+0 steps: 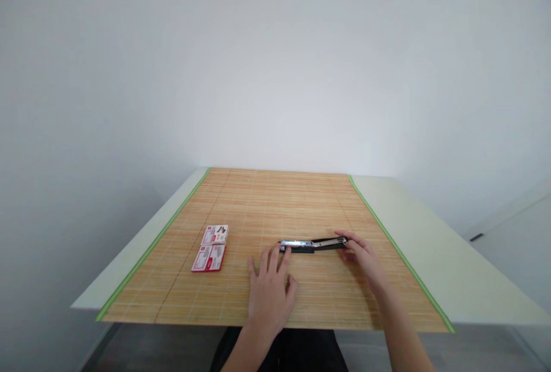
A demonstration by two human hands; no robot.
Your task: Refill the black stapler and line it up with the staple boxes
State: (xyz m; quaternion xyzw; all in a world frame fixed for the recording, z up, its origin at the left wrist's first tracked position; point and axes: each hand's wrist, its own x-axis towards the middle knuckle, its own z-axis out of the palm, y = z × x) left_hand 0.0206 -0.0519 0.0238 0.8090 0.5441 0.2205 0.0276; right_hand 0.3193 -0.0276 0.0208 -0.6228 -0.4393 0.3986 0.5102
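In the head view, an opened-out stapler lies over the slatted mat on the bench, between the person's hands: the left hand, fingers spread, touches its left end, seemingly to steady it, while the right hand pinches the other end, probably to control the hinged part. Two red-and-white boxes lie leftward, well apart, perhaps leaving elbow room.

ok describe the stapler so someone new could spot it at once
Find the green-edged mat on the white table. Toward its front, between the left hand and right hand, is the stapler, swung open lengthwise. It is black and silver, unlike the red-and-white boxes to its left.
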